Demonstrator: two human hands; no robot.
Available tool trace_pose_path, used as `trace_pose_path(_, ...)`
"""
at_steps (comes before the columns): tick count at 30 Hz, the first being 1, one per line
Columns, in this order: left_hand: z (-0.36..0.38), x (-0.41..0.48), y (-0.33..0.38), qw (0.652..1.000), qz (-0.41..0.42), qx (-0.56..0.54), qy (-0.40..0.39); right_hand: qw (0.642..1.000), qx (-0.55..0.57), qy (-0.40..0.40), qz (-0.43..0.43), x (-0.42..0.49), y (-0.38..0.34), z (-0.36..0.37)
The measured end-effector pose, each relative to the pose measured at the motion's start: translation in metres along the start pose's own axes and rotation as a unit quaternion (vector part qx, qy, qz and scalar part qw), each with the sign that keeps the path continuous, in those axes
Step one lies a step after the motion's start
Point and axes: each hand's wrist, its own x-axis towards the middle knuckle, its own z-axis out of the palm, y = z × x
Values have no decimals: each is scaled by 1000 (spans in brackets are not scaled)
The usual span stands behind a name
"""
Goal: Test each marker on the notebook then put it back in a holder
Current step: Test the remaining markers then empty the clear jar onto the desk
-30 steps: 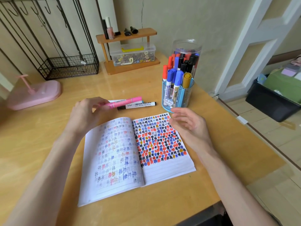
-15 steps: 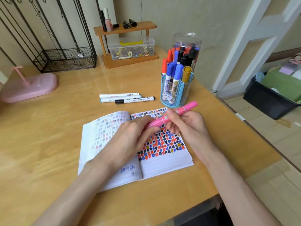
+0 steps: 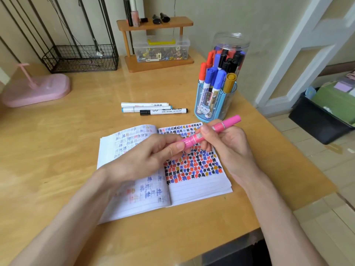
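A pink marker (image 3: pixel 226 125) is held level above the open notebook (image 3: pixel 199 187), whose right page is full of coloured test marks. My left hand (image 3: pixel 151 158) pinches the marker's near end, and my right hand (image 3: pixel 228 144) grips its middle; the cap end points toward the blue holder (image 3: pixel 211 106). That holder stands behind the notebook with several markers upright in it. Behind it stands a clear jar (image 3: pixel 230 52), also full of markers. Three markers (image 3: pixel 153 108) lie side by side on the desk beyond the notebook.
A wooden shelf (image 3: pixel 155 24) with a clear box of clips stands at the back, a black wire rack (image 3: pixel 80 58) to its left and a pink stand (image 3: pixel 36 91) at far left. The desk's right edge drops to a tiled floor with a black bin (image 3: pixel 315 123).
My left hand lifted the pink marker from beside the three on the desk and carried it over the notebook. My right hand came up and took hold of it.
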Motion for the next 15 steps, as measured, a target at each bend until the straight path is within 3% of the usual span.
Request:
trace_pose_path(3,-2,-2,6,999,-17,-22,-36,1000,5,-13,-2,-2,0,2)
trace_pose_path(5,0,-3,7,999,-20,-28,-10,1000,8,-2,-7,-1,0,4)
trace_pose_path(8,9,-4,5,990,-2,131,49,1000,-5,-1,-6,0,-1,10)
trace_pose_path(11,15,-5,3,908,77,393,121,1000,-16,-16,-7,2,-5,16)
trace_pose_path(13,13,-4,2,877,98,446,149,1000,-5,2,0,2,-6,24)
trace_pose_path(15,12,-4,-2,871,98,452,164,999,6,34,12,3,-4,30)
